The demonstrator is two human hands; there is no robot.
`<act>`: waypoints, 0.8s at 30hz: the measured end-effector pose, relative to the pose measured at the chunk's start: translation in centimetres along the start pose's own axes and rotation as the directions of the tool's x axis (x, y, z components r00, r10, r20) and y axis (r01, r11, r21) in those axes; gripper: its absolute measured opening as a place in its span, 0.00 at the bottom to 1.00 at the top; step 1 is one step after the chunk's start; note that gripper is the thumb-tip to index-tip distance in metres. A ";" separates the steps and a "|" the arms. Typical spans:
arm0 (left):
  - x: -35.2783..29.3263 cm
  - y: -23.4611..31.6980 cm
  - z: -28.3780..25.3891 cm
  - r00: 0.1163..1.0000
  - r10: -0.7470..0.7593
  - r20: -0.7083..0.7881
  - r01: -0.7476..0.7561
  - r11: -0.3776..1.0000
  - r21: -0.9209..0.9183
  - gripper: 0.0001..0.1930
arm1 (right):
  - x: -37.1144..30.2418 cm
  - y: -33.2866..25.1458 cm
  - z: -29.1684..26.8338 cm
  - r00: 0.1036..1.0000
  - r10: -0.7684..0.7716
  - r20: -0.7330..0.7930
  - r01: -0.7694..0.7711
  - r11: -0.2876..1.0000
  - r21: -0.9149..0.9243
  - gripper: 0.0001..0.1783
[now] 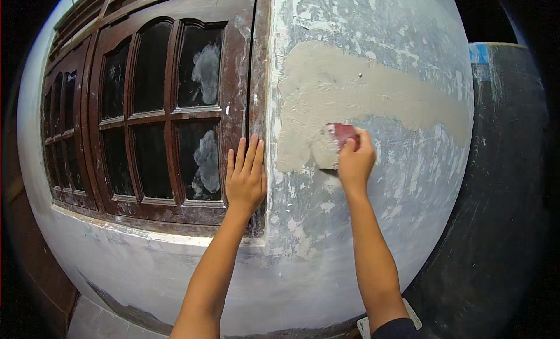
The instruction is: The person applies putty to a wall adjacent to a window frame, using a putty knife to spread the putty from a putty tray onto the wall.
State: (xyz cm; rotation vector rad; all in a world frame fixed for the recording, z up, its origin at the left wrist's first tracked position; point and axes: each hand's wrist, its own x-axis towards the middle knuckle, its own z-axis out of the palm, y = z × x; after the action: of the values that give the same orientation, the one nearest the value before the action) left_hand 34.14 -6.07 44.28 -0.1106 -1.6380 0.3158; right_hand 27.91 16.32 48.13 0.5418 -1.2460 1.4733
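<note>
My right hand (357,168) grips a dark red putty scraper (344,133) against the wall (379,181). Pale putty coats the scraper's left part. A broad beige patch of wet-looking putty (332,76) spreads above and to the left of the tool, reaching rightward in a band. My left hand (247,178) lies flat on the brown wooden window frame (236,120), fingers stretched upward and slightly apart, holding nothing. It rests just left of the wall's edge beside the frame.
Dark glass panes (153,161) sit in the window, some with whitish smears. A pale sill (146,234) runs beneath it. At the far right stands a dark panel (501,164). Something whitish (413,314) shows partly behind my right elbow. Grey tiles (105,326) lie at lower left.
</note>
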 end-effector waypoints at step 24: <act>-0.2 0.1 0.3 0.999 -0.007 -0.031 0.008 1.000 0.006 0.28 | 1.0 -1.4 -0.2 0.994 -0.105 -0.026 0.106 0.994 0.007 0.13</act>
State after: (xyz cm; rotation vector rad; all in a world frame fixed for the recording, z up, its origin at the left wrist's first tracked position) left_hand 33.89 -6.10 44.03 -0.1038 -1.6064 0.3122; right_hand 28.87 16.77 49.49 0.5840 -1.1737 1.3937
